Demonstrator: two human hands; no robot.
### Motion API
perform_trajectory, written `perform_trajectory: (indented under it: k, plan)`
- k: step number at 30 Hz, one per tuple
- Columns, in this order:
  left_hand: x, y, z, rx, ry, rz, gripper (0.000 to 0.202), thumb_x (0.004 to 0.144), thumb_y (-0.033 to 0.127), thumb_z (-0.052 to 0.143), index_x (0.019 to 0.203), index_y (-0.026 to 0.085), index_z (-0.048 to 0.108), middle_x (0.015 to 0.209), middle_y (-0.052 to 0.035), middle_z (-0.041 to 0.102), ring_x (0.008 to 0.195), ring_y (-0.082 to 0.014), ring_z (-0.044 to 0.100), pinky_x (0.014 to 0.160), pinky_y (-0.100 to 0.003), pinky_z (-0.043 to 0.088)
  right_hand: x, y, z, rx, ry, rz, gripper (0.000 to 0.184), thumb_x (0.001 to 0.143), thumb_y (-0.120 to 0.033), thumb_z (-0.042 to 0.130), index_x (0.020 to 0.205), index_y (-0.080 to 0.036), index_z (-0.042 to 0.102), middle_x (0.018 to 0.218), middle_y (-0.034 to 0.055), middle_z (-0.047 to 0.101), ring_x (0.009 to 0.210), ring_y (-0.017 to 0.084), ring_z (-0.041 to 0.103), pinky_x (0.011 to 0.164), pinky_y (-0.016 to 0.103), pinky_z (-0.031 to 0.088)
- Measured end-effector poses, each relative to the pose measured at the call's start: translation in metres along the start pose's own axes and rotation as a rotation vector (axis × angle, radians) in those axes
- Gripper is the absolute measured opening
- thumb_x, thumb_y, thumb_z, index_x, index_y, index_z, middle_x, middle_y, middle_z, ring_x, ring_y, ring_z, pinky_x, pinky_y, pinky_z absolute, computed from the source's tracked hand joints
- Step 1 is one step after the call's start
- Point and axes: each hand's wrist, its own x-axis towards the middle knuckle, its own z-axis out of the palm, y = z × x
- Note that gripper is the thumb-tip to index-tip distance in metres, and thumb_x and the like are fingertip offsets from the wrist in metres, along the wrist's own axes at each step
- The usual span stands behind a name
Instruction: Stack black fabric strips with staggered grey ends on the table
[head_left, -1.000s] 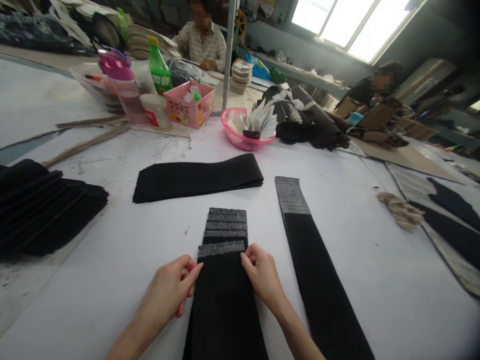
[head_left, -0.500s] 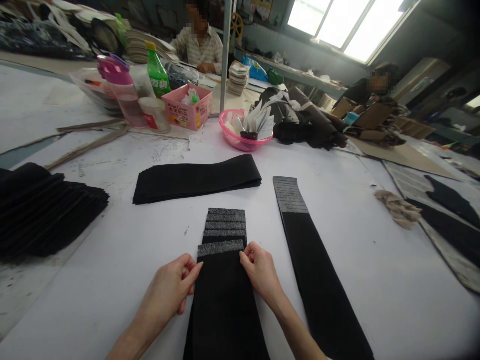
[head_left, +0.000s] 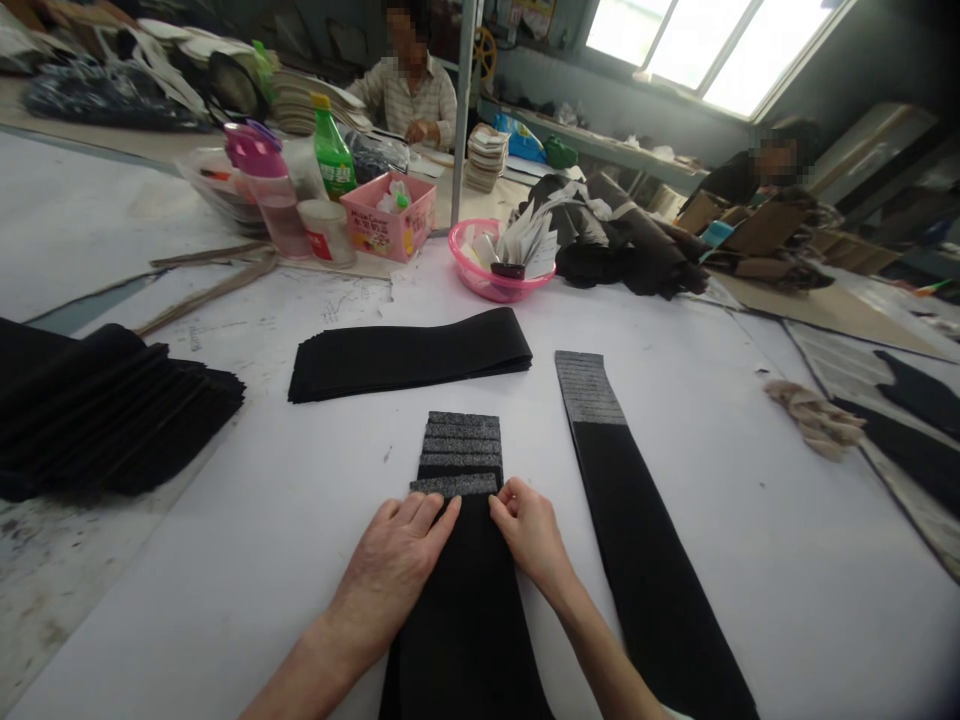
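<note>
A black fabric strip with a speckled grey end band lies over a stack of like strips, whose grey ends show in stepped rows beyond it. My left hand is closed over the strip's left side, thumb on top just below the grey band; its other fingertips are partly hidden. At the right edge, my right hand pinches the same strip between thumb and curled fingers. To the right lies another stack of long black strips, their grey ends fanned in narrow rows.
A folded black stack lies ahead, and a thick black pile sits at left. Farther back are a pink basket, pink box, green bottle and metal pole. A crumpled beige cloth lies right. Two people sit beyond.
My left hand has moved right and forward, from the strip's left edge onto its top. My right hand keeps its pinch at the right edge. The whole view has shifted slightly.
</note>
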Motion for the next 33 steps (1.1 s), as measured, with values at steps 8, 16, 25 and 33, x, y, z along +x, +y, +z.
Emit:
perform_trajectory:
  k: [8,16,25,33]
  plan:
    - [0.004,0.001,-0.004,0.063,-0.075,0.009,0.049,0.088,0.002,0.039,0.134,0.018,0.045,0.116,-0.0085,0.059,0.101,-0.0222,0.055,0.079,-0.036,0.046,-0.01,-0.018,-0.004,-0.578,0.106,-0.063,0.011,0.089,-0.031,0.056,0.085,-0.021,0.056,0.059,-0.0001,0.06,0.05,0.017,0.055,0.048,0.027,0.029]
    - [0.004,0.002,-0.001,0.085,-0.052,-0.006,0.046,0.088,0.004,0.041,0.131,0.019,0.049,0.115,-0.008,0.06,0.1,-0.0214,0.055,0.08,-0.035,0.046,-0.023,-0.009,0.002,-0.581,0.095,-0.67,0.033,0.096,-0.018,0.047,0.127,-0.023,0.054,0.132,0.0052,0.057,0.128,0.024,0.044,0.107,0.043,0.032]
    - [-0.004,-0.003,-0.002,0.093,0.007,-0.091,0.043,0.088,0.003,0.043,0.129,0.015,0.052,0.114,-0.009,0.059,0.103,-0.0226,0.054,0.081,-0.036,0.045,-0.034,0.012,0.003,-0.619,0.178,-0.504,0.04,0.093,-0.024,0.055,0.132,-0.024,0.052,0.144,0.0069,0.044,0.134,0.03,0.037,0.106,0.049,0.036]
    - [-0.011,-0.013,0.004,0.008,0.061,-0.097,0.045,0.086,0.003,0.048,0.128,0.017,0.053,0.11,-0.0085,0.058,0.102,-0.0218,0.053,0.085,-0.035,0.044,-0.019,0.01,-0.024,-0.348,0.223,-0.452,0.022,0.09,-0.02,0.06,0.111,-0.024,0.064,0.118,0.007,0.062,0.115,0.026,0.053,0.095,0.042,0.046]
